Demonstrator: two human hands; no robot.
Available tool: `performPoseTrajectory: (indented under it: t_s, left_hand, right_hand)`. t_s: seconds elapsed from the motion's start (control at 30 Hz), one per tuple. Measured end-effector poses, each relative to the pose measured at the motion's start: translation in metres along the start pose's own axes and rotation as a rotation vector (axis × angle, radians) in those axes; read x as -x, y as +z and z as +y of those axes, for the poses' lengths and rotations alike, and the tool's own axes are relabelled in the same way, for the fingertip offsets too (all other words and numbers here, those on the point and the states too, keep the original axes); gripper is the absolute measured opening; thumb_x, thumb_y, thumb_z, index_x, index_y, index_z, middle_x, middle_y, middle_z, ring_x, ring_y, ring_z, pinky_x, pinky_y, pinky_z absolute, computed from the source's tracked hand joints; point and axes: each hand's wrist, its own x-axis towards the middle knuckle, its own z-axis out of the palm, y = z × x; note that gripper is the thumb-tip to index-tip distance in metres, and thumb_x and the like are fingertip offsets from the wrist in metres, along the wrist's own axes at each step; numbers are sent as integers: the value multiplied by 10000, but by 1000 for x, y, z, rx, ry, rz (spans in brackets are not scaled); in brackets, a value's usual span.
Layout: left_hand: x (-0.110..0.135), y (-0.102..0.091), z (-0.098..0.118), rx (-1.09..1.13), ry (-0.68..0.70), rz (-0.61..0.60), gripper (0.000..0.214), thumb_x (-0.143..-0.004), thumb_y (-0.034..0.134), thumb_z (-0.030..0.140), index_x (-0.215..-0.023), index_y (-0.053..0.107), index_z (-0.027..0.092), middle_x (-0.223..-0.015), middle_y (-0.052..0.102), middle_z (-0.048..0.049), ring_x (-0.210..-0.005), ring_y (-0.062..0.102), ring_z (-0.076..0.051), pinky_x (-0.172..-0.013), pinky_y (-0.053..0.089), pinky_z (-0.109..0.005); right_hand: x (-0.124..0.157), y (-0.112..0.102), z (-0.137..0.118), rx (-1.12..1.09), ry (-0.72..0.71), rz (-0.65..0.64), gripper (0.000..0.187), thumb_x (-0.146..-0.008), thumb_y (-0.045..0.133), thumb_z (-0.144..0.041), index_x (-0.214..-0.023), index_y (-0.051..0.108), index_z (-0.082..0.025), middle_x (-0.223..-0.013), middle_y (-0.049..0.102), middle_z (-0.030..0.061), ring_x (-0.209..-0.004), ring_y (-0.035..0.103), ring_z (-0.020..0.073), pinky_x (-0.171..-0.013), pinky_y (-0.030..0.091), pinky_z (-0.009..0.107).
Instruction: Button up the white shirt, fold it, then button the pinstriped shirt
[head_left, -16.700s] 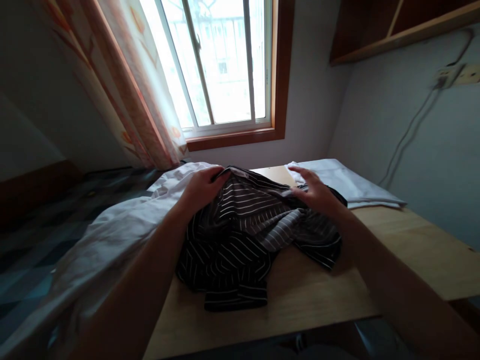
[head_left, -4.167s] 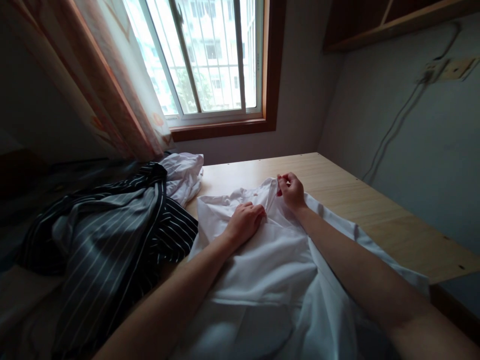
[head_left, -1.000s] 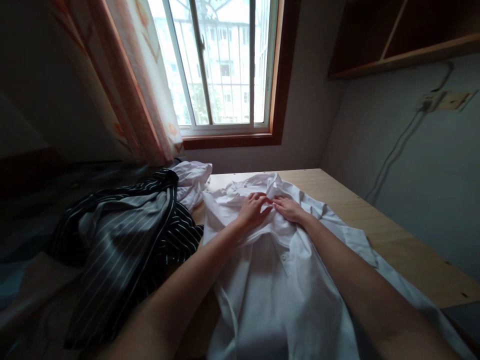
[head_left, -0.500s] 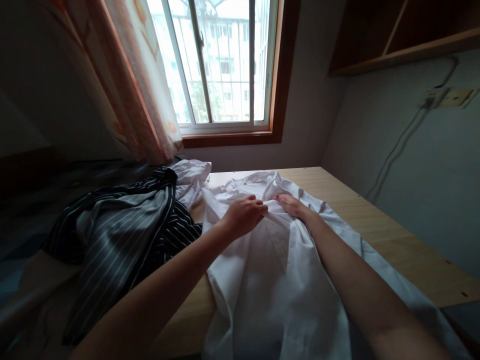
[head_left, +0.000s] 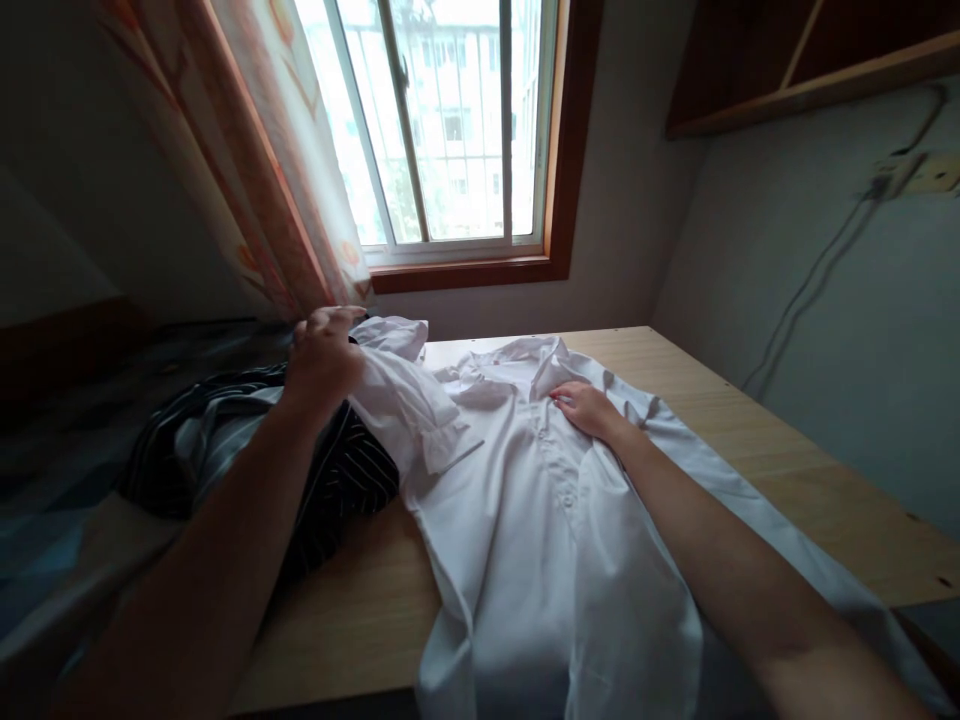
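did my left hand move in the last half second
Yes. The left hand went left, from the collar of the white shirt, below the window, to the lower edge of the curtain, pulling a sleeve over the striped garment.

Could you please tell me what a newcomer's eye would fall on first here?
A white shirt lies spread front-up across the wooden table, in the middle. The right hand presses flat just below its collar, while the left hand holds one sleeve lifted at the left, above a dark striped garment. Behind, a bright window lights the room.
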Motion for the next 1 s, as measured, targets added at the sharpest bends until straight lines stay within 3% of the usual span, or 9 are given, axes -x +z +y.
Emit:
performPoseTrajectory:
  t_s: [0.1,0.27,0.37,0.43,0.53,0.67,0.73,0.83,1.0]
  left_hand:
    - [20,15,24,-41,115,-33,493,-736,468,55,-1188,629,167,-1341,558,-112,-1308,451,-291,-1121,333,-474]
    - [94,71,94,188,289,-491,414,-902,444,254,-1283,569,150,-1301,602,-135,-1200,563,-255,-1040,431,-386]
    - [140,100,120,95,216,-694,569,-940,409,515,-1411,469,201,-1439,497,-175,-1310,465,-380,-1043,380,-557]
    - [156,112,126,17,162,-717,645,-931,376,588,-1460,419,222,-1541,360,-184,-1408,282,-468,-1064,236,-691]
    - [154,119,123,-5,149,-757,626,-948,317,580,-1489,379,271,-1596,260,-149,-1454,130,-478,-1067,97,-745]
    - [129,123,110,2,196,-831,607,-952,316,577,-1501,344,319,-1608,241,-122,-1460,139,-456,-1071,69,-743]
    - [118,126,101,1,232,-846,605,-960,302,577,-1505,336,317,-1612,225,-124,-1461,142,-450,-1076,71,-735]
    - [109,132,86,3,275,-849,596,-968,284,571,-1510,327,326,-1617,211,-114,-1466,139,-440,-1085,84,-720]
    - [96,133,77,-19,270,-872,593,-965,289,562,-1511,324,332,-1623,196,-90,-1461,129,-459,-1059,112,-750]
  right_hand:
    - [2,-6,-14,78,-23,30,234,-852,574,-166,-997,751,-215,-1076,721,59,-1055,613,211,-997,413,326]
    - [5,-13,-42,162,-60,38,187,-868,607,-312,-880,755,-198,-961,702,99,-958,601,241,-927,413,348]
    - [7,-16,-54,162,-18,-65,256,-886,578,-362,-778,731,-188,-827,705,84,-780,600,208,-747,419,299]
    - [7,-19,-60,106,10,-134,289,-893,559,-374,-734,710,-185,-733,691,56,-661,571,173,-624,373,270]
    - [4,-26,-72,-21,11,-156,320,-904,535,-388,-712,682,-179,-681,668,33,-603,548,149,-552,318,259]
    - [7,-27,-87,-7,63,-133,258,-897,548,-381,-794,676,-183,-765,684,56,-687,591,179,-585,345,263]
    - [14,-20,-91,62,85,-131,222,-860,604,-392,-888,665,-180,-878,688,87,-784,612,215,-642,388,276]
    - [29,-2,-91,96,64,-120,336,-794,679,-429,-1013,626,-180,-1035,654,121,-947,597,262,-784,441,321]
    - [38,20,-93,97,142,-13,312,-798,646,-376,-1045,604,-189,-1079,618,130,-1027,550,279,-892,441,377]
